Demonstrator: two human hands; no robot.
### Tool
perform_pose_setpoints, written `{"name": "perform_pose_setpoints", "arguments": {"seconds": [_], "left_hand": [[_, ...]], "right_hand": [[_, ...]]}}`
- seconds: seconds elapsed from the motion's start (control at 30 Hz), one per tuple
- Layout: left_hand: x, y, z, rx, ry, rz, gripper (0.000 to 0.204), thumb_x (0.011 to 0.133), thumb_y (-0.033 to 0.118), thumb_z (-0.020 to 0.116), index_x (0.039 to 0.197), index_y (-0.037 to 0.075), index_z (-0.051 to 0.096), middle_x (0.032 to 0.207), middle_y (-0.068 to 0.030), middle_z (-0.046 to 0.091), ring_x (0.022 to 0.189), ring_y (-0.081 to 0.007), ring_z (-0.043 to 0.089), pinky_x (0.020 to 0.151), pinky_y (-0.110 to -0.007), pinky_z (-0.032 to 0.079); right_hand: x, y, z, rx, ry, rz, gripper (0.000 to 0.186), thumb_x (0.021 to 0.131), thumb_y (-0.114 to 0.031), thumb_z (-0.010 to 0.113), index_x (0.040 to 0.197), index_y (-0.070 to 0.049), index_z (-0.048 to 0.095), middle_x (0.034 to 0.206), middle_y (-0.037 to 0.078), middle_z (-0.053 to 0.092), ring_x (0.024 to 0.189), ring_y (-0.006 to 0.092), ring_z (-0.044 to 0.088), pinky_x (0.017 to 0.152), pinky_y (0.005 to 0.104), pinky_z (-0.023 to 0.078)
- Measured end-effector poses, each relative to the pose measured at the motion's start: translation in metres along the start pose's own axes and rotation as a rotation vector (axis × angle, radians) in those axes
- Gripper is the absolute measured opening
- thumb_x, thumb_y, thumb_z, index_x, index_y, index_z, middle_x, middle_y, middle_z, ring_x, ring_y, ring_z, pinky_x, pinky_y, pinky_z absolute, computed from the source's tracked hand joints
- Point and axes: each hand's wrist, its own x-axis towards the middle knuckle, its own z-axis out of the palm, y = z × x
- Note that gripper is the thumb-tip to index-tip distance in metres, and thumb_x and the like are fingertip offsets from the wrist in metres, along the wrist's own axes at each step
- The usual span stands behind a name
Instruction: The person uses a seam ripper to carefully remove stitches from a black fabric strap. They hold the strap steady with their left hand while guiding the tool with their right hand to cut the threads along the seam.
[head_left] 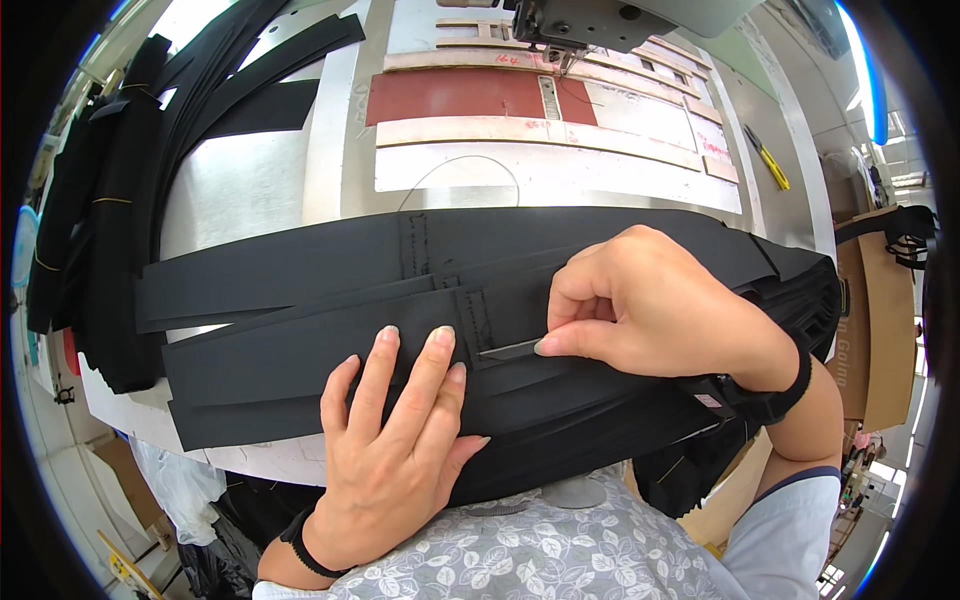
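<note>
Several black fabric strips (300, 350) lie overlapped across the table edge in front of me, with stitched seams (480, 320) running across them. My left hand (395, 420) rests flat on the nearer strip, fingers spread, just left of a seam. Between thumb and forefinger, my right hand (640, 305) pinches a thin, silvery, pointed tool (508, 350). Its tip touches or hovers just over the lower end of that seam; I cannot tell which. The tool's other end is hidden in my hand.
A sewing machine head (585, 25) overhangs a white template (450, 175) with wooden bars and a red panel (455, 97). A loose thread (460, 160) curls behind the strips. Bundled black strips (120, 230) hang at the left. A yellow cutter knife (770, 162) lies at the right.
</note>
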Motion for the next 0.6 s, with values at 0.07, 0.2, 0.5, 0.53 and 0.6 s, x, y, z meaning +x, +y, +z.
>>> {"name": "perform_pose_setpoints", "arguments": {"seconds": [0.07, 0.2, 0.5, 0.53, 0.6], "left_hand": [[0.001, 0.0, -0.001, -0.004, 0.001, 0.001, 0.05, 0.08, 0.031, 0.069, 0.116, -0.002, 0.06, 0.14, -0.0158, 0.048, 0.131, -0.04, 0.039, 0.104, -0.052, 0.03], [-0.001, 0.0, 0.0, -0.007, 0.006, -0.004, 0.05, 0.08, 0.03, 0.07, 0.116, -0.002, 0.06, 0.14, -0.016, 0.049, 0.13, -0.0401, 0.039, 0.104, -0.052, 0.03], [0.0, 0.0, 0.0, -0.011, 0.011, 0.0, 0.051, 0.079, 0.03, 0.071, 0.116, -0.002, 0.059, 0.139, -0.0159, 0.049, 0.13, -0.04, 0.04, 0.104, -0.052, 0.03], [0.0, 0.0, 0.0, -0.011, 0.009, -0.001, 0.05, 0.079, 0.03, 0.071, 0.116, -0.002, 0.06, 0.139, -0.0159, 0.049, 0.13, -0.04, 0.04, 0.104, -0.052, 0.03], [0.0, 0.0, 0.0, -0.011, 0.007, -0.003, 0.05, 0.079, 0.03, 0.071, 0.116, -0.002, 0.06, 0.139, -0.0159, 0.049, 0.131, -0.04, 0.039, 0.104, -0.052, 0.03]], "right_hand": [[0.001, 0.0, 0.004, 0.006, 0.033, -0.008, 0.015, 0.078, -0.015, 0.072, 0.073, -0.001, 0.068, 0.063, 0.013, 0.065, 0.06, 0.0263, 0.065, 0.059, 0.0335, 0.049], [0.002, 0.001, -0.002, 0.079, 0.0, 0.034, 0.015, 0.077, -0.015, 0.073, 0.073, -0.001, 0.068, 0.063, 0.013, 0.065, 0.06, 0.0248, 0.065, 0.058, 0.0327, 0.049], [-0.002, -0.002, -0.013, 0.106, -0.126, 0.101, 0.015, 0.077, -0.012, 0.071, 0.071, 0.001, 0.067, 0.061, 0.012, 0.064, 0.059, 0.0231, 0.064, 0.058, 0.032, 0.049], [-0.002, -0.002, -0.013, 0.1, -0.123, 0.1, 0.015, 0.077, -0.012, 0.071, 0.071, 0.001, 0.067, 0.062, 0.013, 0.064, 0.059, 0.0236, 0.064, 0.058, 0.0322, 0.049], [-0.002, -0.002, -0.012, 0.086, -0.117, 0.1, 0.014, 0.076, -0.011, 0.071, 0.07, 0.001, 0.066, 0.062, 0.014, 0.064, 0.059, 0.0248, 0.064, 0.059, 0.0327, 0.049]]}}
